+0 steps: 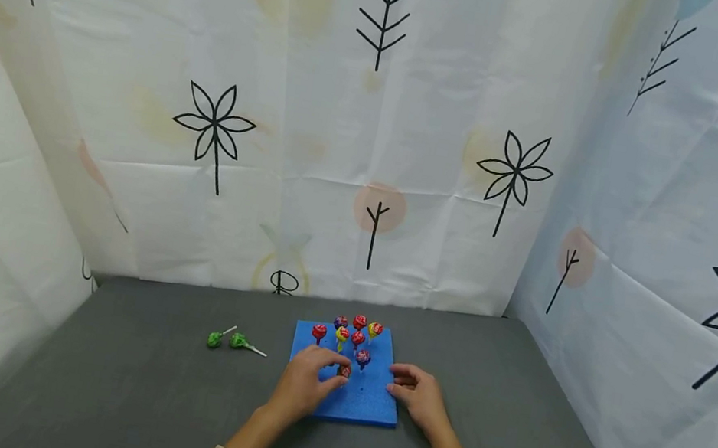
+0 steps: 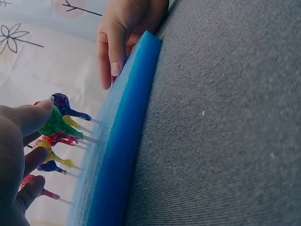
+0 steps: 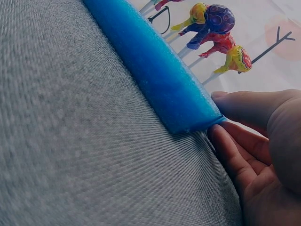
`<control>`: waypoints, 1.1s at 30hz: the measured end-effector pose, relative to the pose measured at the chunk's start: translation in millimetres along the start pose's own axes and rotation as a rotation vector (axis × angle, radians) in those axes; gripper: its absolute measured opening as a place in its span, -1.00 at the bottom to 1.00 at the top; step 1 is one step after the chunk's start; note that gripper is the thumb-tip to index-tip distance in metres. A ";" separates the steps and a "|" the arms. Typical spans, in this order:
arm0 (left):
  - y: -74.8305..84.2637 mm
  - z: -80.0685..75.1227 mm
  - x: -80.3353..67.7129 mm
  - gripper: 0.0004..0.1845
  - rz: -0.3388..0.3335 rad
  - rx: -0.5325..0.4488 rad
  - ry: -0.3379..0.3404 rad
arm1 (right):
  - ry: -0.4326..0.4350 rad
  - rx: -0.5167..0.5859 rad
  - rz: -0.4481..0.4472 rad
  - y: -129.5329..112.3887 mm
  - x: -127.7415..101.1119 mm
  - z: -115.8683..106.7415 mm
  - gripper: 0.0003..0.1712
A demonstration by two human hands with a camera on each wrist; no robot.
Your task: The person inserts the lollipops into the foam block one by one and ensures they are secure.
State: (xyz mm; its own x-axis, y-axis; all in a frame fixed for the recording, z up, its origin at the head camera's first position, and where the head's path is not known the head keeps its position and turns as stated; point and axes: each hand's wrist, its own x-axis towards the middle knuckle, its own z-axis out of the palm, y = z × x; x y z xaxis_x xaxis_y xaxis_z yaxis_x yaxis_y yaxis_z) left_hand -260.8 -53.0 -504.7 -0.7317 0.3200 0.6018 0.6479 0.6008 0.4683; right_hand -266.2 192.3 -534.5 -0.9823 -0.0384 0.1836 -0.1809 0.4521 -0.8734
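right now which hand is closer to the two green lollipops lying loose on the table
Left. The left hand is on the blue foam block, on the side toward the green lollipops. The right hand holds the block's far edge, farther from them.

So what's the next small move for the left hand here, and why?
Probably press the green lollipop straight into the blue foam block. The left hand pinches it upright above the foam beside the standing lollipops, while the right hand steadies the block's edge.
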 end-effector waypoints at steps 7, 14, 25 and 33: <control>1.7 -0.5 -1.8 -0.70 0.004 0.000 -0.002 | -0.005 0.015 -0.020 1.1 -0.1 0.3 -0.69; 1.0 -3.0 -4.9 -0.69 0.006 -0.002 0.010 | -0.001 0.011 -0.016 2.6 0.3 0.7 -0.69; 0.2 -7.3 -10.1 -0.70 -0.013 -0.015 0.031 | -0.001 0.020 -0.022 3.5 0.7 1.2 -0.69; 2.3 -0.9 -9.6 -0.68 0.017 -0.008 0.009 | -0.001 0.021 -0.031 3.7 1.2 1.3 -0.69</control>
State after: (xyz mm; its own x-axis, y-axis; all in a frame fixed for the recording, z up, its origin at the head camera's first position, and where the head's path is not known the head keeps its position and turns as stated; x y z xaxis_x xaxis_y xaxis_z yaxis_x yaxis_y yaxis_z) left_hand -252.1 -55.4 -508.8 -0.7185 0.3234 0.6158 0.6621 0.5892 0.4631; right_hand -268.2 192.7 -538.1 -0.9763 -0.0526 0.2101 -0.2119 0.4321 -0.8766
